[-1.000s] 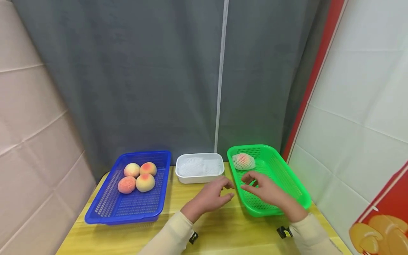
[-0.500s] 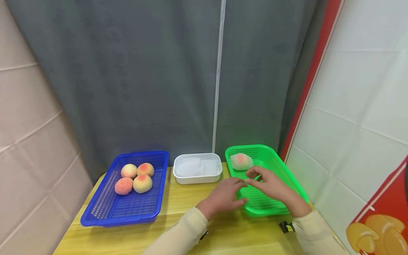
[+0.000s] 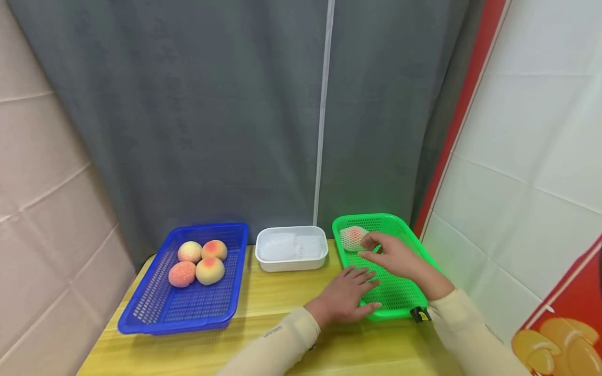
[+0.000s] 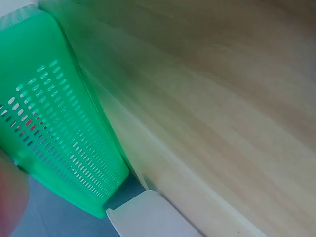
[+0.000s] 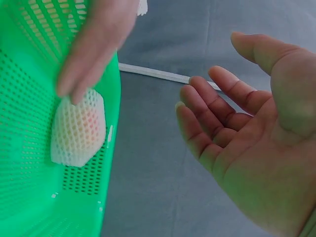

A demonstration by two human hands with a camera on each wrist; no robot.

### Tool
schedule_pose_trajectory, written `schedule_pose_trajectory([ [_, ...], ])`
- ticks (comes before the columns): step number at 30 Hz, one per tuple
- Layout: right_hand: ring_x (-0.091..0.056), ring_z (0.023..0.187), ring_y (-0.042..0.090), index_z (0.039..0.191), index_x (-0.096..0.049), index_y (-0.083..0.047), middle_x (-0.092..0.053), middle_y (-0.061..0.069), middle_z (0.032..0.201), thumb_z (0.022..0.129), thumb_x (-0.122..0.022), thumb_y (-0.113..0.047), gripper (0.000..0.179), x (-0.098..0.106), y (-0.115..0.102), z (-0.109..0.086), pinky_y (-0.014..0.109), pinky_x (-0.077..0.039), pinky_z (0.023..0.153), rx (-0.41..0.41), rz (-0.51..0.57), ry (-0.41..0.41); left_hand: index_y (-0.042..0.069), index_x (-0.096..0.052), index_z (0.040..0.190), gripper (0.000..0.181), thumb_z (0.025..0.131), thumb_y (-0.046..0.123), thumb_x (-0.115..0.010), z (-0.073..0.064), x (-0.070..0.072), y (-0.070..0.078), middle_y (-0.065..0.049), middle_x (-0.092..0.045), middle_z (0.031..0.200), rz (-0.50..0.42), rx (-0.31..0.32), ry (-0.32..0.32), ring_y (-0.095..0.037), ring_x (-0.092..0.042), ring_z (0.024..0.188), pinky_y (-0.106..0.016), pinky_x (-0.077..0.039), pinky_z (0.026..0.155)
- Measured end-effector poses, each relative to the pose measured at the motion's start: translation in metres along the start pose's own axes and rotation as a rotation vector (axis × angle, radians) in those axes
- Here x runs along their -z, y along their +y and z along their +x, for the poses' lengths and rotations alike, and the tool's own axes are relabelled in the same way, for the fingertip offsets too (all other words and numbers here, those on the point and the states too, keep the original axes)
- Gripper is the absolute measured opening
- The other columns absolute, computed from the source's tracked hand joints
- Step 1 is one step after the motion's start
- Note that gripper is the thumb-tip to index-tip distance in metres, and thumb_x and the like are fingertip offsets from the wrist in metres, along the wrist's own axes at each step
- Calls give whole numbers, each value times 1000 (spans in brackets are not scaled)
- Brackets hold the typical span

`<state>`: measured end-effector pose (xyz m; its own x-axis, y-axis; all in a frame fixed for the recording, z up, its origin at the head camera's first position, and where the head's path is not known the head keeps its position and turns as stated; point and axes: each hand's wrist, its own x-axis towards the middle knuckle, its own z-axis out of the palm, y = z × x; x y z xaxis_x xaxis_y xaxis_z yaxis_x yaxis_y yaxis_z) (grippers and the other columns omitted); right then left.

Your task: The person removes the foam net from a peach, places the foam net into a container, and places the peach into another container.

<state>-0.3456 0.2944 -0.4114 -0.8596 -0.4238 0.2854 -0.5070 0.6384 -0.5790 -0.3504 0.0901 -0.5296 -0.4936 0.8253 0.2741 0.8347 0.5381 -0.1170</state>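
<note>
A peach in a white foam net [image 3: 352, 238] lies in the far left corner of the green basket [image 3: 430, 259]. Close to it, above the basket, is my right hand [image 3: 395, 256], fingers loosely bent. The right wrist view shows nothing in that palm [image 5: 266, 133]. My left hand [image 3: 345, 295], fingers spread, is at the basket's near left rim; whether it touches is unclear. Blurred fingers [image 5: 94, 54] of the left hand appear over the wrapped peach in the right wrist view. The left wrist view catches the basket's side [image 4: 59, 113] and a blurred bit of hand [image 4: 10, 197].
On the left of the wooden table [image 3: 268, 300] stands a blue basket [image 3: 188, 313] with several bare peaches [image 3: 210, 270]. Between the baskets, a white container [image 3: 291, 265] holds white foam nets [image 3: 282, 246]. A grey curtain [image 3: 211, 104] hangs behind; a white wall [image 3: 541, 156] stands right.
My left hand has moved right, from beside the green basket to its near left rim, its fingers spreading. The right hand has shifted slightly toward the wrapped peach, which stays in place.
</note>
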Motion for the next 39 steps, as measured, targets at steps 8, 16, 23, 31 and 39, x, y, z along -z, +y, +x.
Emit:
schedule_pose_trajectory([
  [8, -67, 117, 36, 134, -68, 2, -71, 16, 128, 110, -72, -28, 38, 11, 2, 42, 58, -57, 99, 1, -121, -38, 25, -54, 165, 68, 116, 64, -27, 1, -3, -4, 2, -47, 172, 19, -9, 20, -19, -36, 162, -48, -26, 133],
  [16, -64, 125, 43, 140, -63, 3, -64, 23, 138, 109, -74, -26, 44, 6, 33, 77, 61, -55, 103, -25, -207, -49, 27, -56, 163, 66, 116, 64, -28, 2, -3, -2, 4, -50, 169, 23, -2, 8, -18, -42, 159, -45, -25, 133],
  [23, -51, 143, 54, 153, -55, 4, -52, 32, 156, 103, -80, -27, 64, -6, 53, 94, 68, -51, 107, -44, -360, -62, 28, -58, 161, 66, 116, 65, -27, 3, -3, 0, 6, -53, 167, 10, 10, -15, -16, -44, 156, -43, -24, 134],
  [31, -40, 150, 59, 164, -47, -2, -42, 35, 164, 98, -87, -34, 84, -31, 85, 109, 76, -41, 114, -72, -524, -96, 28, -62, 158, 64, 116, 64, -30, 1, -3, 2, 7, -57, 163, 15, 6, -6, -16, -49, 152, -43, -27, 133],
  [39, -45, 147, 58, 165, -47, -5, -46, 33, 161, 91, -93, -36, 93, -50, 104, 117, 79, -40, 113, -76, -559, -122, 27, -65, 155, 62, 116, 62, -32, 0, -4, 1, 7, -61, 159, 13, 4, 7, -15, -50, 150, -44, -28, 132],
])
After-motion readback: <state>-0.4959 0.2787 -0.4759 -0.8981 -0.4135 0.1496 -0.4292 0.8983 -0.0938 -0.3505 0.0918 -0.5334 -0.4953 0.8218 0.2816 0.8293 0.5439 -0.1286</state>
